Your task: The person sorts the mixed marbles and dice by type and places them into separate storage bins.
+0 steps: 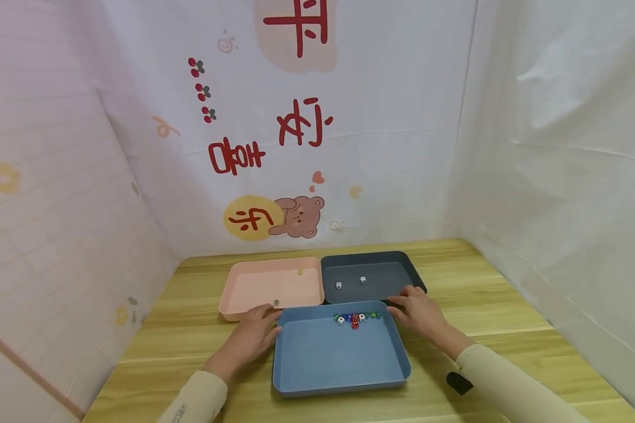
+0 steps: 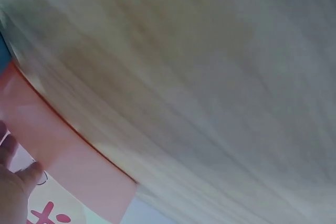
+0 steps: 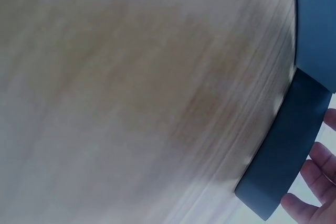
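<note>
A blue tray (image 1: 338, 364) lies nearest the person, with several red dice (image 1: 355, 323), white dice (image 1: 341, 321), a blue die (image 1: 349, 318) and small green pieces (image 1: 374, 315) along its far side. My left hand (image 1: 249, 338) is at its far left corner, thumb by the side wall and fingers by the pink tray (image 1: 254, 288). At the far right corner is my right hand (image 1: 423, 314), fingers loosely spread beside the blue tray and the dark tray (image 1: 388, 282). Fingertips (image 3: 317, 153) show near the dark tray's rim in the right wrist view; firm contact is unclear.
Inside the dark tray sit two white dice (image 1: 363, 280). The pink tray holds a small yellow piece (image 1: 300, 272) and a greyish one (image 1: 276, 302). All trays stand on a wood-grain table (image 1: 487, 317). White printed curtains (image 1: 391, 147) rise behind and at both sides.
</note>
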Tool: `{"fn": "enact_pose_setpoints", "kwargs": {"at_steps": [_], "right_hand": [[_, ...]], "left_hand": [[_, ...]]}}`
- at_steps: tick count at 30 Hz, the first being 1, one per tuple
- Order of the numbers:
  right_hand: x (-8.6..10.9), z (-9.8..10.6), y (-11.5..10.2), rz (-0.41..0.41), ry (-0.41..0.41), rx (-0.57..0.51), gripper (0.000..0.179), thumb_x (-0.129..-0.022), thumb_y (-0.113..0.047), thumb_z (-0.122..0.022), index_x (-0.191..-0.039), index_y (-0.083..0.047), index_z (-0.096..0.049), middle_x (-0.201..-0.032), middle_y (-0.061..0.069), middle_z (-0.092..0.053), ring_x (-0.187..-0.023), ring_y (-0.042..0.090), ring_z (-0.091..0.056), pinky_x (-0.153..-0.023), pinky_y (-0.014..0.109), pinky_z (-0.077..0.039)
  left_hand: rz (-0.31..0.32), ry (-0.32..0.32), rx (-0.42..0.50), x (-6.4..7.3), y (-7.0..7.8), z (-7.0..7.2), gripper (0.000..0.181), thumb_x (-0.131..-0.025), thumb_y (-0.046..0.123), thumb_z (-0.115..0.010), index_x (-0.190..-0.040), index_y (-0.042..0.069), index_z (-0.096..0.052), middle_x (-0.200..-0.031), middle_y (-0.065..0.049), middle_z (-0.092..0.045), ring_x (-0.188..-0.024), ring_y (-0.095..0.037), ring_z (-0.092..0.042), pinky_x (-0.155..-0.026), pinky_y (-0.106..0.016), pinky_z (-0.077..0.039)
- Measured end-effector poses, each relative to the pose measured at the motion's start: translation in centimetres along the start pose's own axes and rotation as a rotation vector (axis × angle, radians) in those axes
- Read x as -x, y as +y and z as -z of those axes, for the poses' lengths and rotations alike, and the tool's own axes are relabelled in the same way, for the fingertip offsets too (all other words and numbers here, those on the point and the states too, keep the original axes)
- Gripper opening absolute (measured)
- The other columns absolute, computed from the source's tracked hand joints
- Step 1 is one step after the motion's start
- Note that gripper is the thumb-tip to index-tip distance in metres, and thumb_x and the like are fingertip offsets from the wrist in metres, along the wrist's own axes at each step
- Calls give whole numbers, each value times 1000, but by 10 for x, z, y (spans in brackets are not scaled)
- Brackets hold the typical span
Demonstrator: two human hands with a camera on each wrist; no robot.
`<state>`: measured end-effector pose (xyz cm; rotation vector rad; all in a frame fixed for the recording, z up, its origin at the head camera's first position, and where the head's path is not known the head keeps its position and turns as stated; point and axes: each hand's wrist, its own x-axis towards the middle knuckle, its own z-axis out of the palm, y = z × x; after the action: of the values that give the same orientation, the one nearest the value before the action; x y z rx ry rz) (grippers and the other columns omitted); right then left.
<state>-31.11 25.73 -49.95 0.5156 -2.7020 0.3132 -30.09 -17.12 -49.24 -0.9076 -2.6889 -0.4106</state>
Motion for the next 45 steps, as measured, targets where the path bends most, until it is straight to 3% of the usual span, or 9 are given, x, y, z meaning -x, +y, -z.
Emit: {"fn": "enact_pose_setpoints", "kwargs": {"at_steps": [10,17,24,28,33,37,41,45], "right_hand": [[-1,3,-3,0,-8,-4,32,-91,-34,-73,-114,-12,-77,-96,5,-59,-83,21,-50,-66,35,-48],[-3,3,-2,32,42,39,30,-88,-33,-76,-110,-13,-78,-94,7,-61,-84,26,-56,-78,45,-47],[-5,-1,-3,57,88,12,32,-87,-33,-77,-111,-13,-78,-96,6,-63,-88,26,-59,-83,47,-47],[-8,-4,-8,62,106,-83,32,-87,-31,-78,-112,-12,-77,-101,8,-64,-91,26,-60,-83,47,-48],[-13,-8,-18,24,57,-275,32,-89,-30,-75,-114,-10,-76,-114,14,-62,-103,32,-59,-86,50,-50],[-15,-10,-29,21,11,-335,27,-89,-27,-75,-110,-10,-77,-124,21,-60,-116,42,-54,-99,61,-40],[-15,-16,-37,46,-8,-310,22,-86,-28,-78,-103,-15,-79,-129,24,-58,-127,48,-46,-104,74,-23],[-16,-22,-42,26,-54,-272,18,-84,-31,-80,-99,-20,-80,-135,21,-56,-136,48,-36,-106,76,-13]], "left_hand": [[-6,-12,-38,-1,-4,-1,41,-98,26,-63,-133,3,-62,-128,-19,-54,-123,-38,-49,-105,-53,-39],[3,-26,-13,-1,-8,-5,42,-100,27,-60,-136,5,-59,-132,-17,-53,-126,-37,-47,-106,-54,-37],[21,-40,-4,-1,-7,-3,43,-101,28,-59,-137,5,-58,-133,-18,-52,-128,-38,-46,-107,-54,-36],[18,-33,2,-1,-5,-1,42,-100,26,-60,-136,4,-59,-132,-17,-52,-127,-38,-46,-106,-55,-37],[15,-25,-2,-1,-3,0,41,-100,24,-61,-135,3,-59,-130,-17,-53,-126,-39,-47,-105,-55,-38],[7,-19,-5,-1,-4,-1,41,-100,25,-60,-135,3,-59,-130,-17,-53,-126,-39,-47,-104,-55,-38],[-3,-6,-3,0,-5,-2,42,-100,26,-61,-135,3,-59,-131,-18,-53,-125,-39,-47,-104,-55,-39],[-3,-14,3,0,-5,-2,42,-100,26,-61,-136,3,-59,-131,-19,-52,-125,-39,-47,-104,-55,-38]]}}
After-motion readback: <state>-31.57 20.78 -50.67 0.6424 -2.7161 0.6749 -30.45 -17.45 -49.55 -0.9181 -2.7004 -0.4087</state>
